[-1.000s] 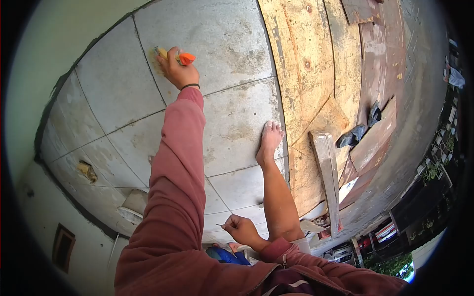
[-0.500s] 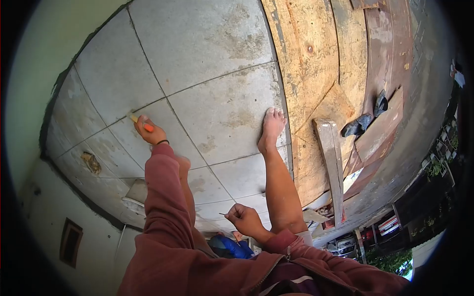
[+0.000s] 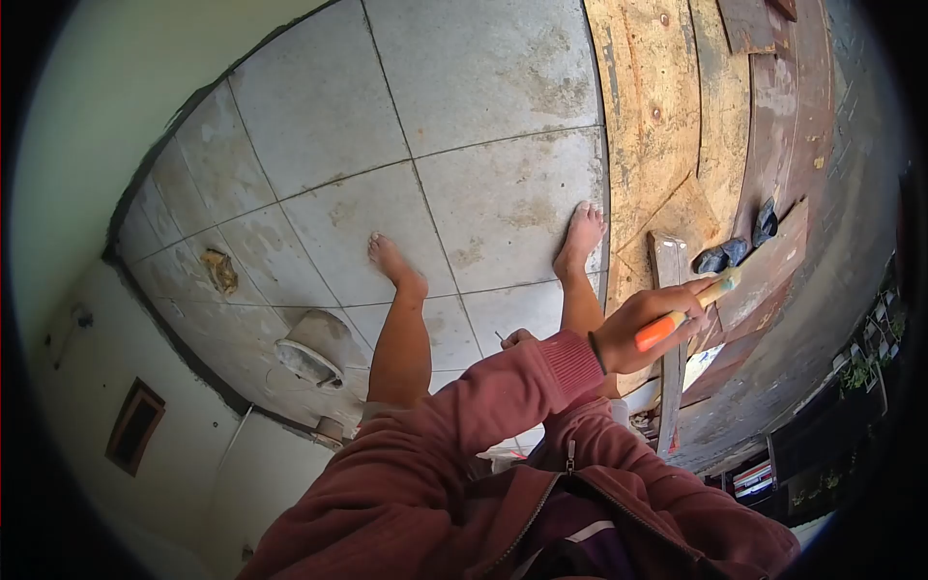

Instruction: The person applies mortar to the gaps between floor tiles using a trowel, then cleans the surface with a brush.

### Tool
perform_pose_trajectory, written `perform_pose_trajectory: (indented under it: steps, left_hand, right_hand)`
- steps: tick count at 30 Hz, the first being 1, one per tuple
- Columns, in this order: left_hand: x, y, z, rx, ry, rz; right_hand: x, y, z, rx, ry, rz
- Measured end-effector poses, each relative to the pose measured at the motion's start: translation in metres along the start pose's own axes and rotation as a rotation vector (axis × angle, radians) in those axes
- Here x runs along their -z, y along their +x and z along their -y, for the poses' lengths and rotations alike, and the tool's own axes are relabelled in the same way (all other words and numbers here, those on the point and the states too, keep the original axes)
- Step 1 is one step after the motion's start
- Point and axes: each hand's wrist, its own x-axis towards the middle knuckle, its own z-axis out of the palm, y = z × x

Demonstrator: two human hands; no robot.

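My left hand (image 3: 633, 329) is closed round an orange and yellow tool (image 3: 658, 331), whose pale tip sticks out to the upper right above the boards. Its arm, in a red sleeve, crosses over my other forearm. Mostly hidden behind that sleeve, my right hand (image 3: 519, 337) pinches a small thin dark piece (image 3: 500, 337) whose end pokes out at the left. Both bare feet stand on the grey floor tiles (image 3: 503, 222), the right one beside the wooden boards (image 3: 643, 126).
A bucket-like container (image 3: 317, 346) stands on the tiles at the left, with a brownish lump (image 3: 220, 272) nearby. Dark crumpled items (image 3: 722, 255) lie on the boards at the right, next to a narrow plank (image 3: 669, 338). Walls rise at the left.
My left hand has swung from the tiles at the left across to the boards at the right, still holding the tool. The view has shifted, and the left sleeve now covers much of my right hand.
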Motion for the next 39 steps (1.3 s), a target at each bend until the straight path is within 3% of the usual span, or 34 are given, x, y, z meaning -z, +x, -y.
perform_pose_trajectory:
  steps: [3, 5, 6, 8, 9, 10, 11, 13, 14, 16, 19, 22, 24, 27, 28, 29, 31, 33, 34, 37, 39]
  left_hand:
    - [0.066, -0.079, -0.063, 0.099, 0.154, -0.233]
    - [0.106, -0.123, -0.062, 0.319, 0.421, -0.478]
    - [0.118, -0.129, -0.052, 0.322, 0.415, -0.488]
    - [0.134, -0.142, -0.024, 1.096, 0.489, -0.409]
    - [0.136, -0.150, -0.006, 1.209, 0.564, -0.222]
    - [0.147, -0.153, 0.011, 1.079, 0.759, -0.248]
    - [0.186, -0.146, 0.027, 0.920, 0.990, -0.421]
    - [0.304, -0.123, 0.066, 0.527, 1.492, -0.874]
    - [0.363, -0.116, 0.089, 0.481, 1.728, -0.986]
    - [0.426, -0.113, 0.121, 0.596, 1.995, -1.078]
    - [0.408, -0.103, 0.090, 0.818, 1.723, -0.970]
    - [0.398, -0.100, 0.085, 0.753, 1.710, -1.002]
    - [0.394, -0.096, 0.080, 0.672, 1.230, -1.199]
    - [0.409, -0.105, 0.098, 0.714, 1.325, -1.129]
    - [0.402, -0.104, 0.089, 0.726, 1.231, -1.094]
    - [0.399, -0.102, 0.089, 0.591, 0.933, -1.213]
    - [0.395, -0.090, 0.065, 0.883, 1.158, -1.104]
    - [0.390, -0.081, 0.063, 0.881, 1.225, -1.106]
    - [0.388, -0.081, 0.058, 0.848, 1.214, -1.110]
    - [0.389, -0.082, 0.071, 0.858, 1.220, -1.068]
    - [0.386, -0.085, 0.074, 0.834, 1.269, -1.052]
  right_hand:
    - [-0.013, 0.082, 0.006, 0.018, 0.007, -0.224]
    - [-0.011, 0.069, 0.012, 0.157, -0.063, -0.171]
    - [-0.008, 0.048, 0.018, 0.259, -0.120, -0.115]
    - [-0.026, 0.021, 0.053, 0.361, -0.266, 0.090]
    - [-0.053, 0.047, 0.068, 0.339, -0.150, 0.086]
    - [-0.078, 0.061, 0.086, 0.503, -0.204, 0.098]
    - [-0.101, 0.072, 0.105, 0.669, -0.265, 0.119]
    - [-0.149, 0.086, 0.134, 0.696, -0.358, 0.198]
    - [-0.172, 0.091, 0.140, 0.745, -0.408, 0.219]
    - [-0.208, 0.092, 0.154, 0.801, -0.461, 0.233]
    - [-0.230, 0.087, 0.159, 0.782, -0.561, 0.212]
    - [-0.221, 0.089, 0.167, 0.747, -0.671, 0.215]
    - [-0.210, 0.103, 0.167, 0.753, -0.700, 0.228]
    - [-0.170, 0.126, 0.157, 0.738, -0.718, 0.157]
    - [-0.152, 0.138, 0.149, 0.656, -0.718, 0.123]
    - [-0.134, 0.151, 0.141, 0.610, -0.707, 0.072]
    - [-0.100, 0.168, 0.128, 0.600, -0.724, -0.047]
    - [-0.083, 0.170, 0.124, 0.580, -0.694, -0.079]
    - [-0.091, 0.166, 0.118, 0.665, -0.658, -0.023]
    - [-0.153, 0.119, 0.141, 0.829, -0.585, 0.179]
    - [-0.197, 0.106, 0.156, 0.792, -0.630, 0.236]
